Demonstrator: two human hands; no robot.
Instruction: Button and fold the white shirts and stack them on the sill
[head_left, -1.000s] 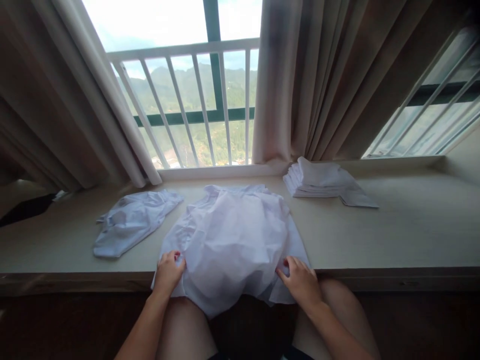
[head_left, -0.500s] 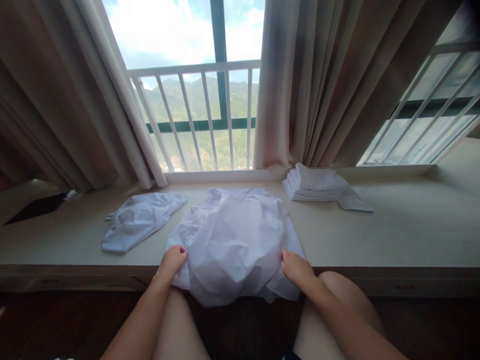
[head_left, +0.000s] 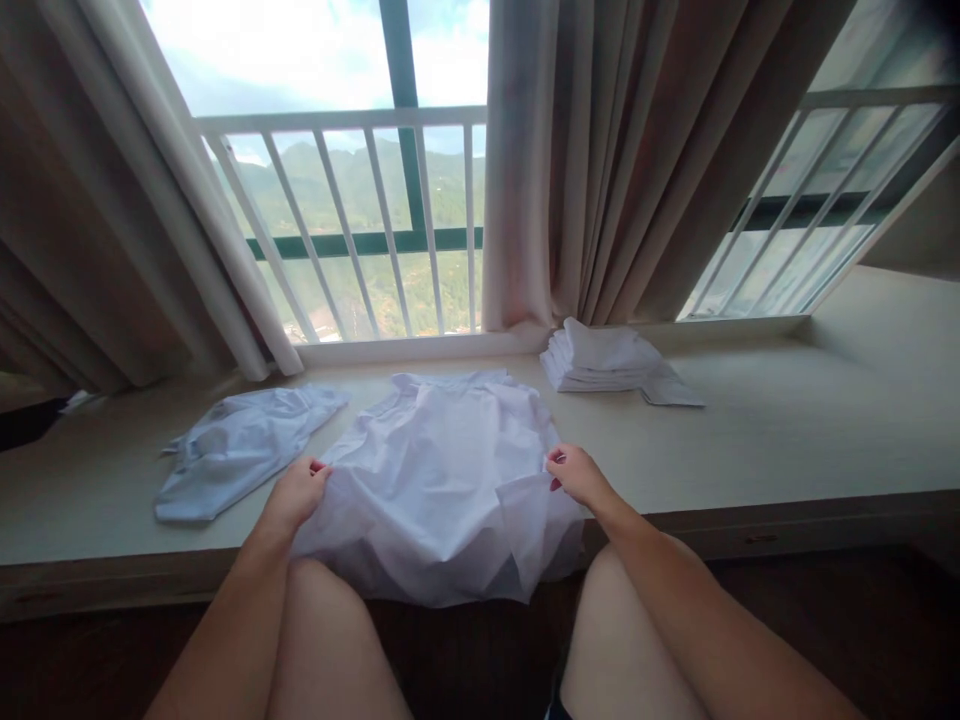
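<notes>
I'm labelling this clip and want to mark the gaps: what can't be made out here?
All in the head view:
- White garment: its hem hangs below the ledge edge; its type is unclear.
- Left hand and right hand: fingertips are buried in cloth.
- Folded stack: too small to count.
- Dark object: cut off by the left frame edge.

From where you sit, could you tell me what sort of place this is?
Probably a high-rise bedroom or living room: a wide beige window ledge, long brown curtains, and a white barred railing overlooking green hills.
</notes>
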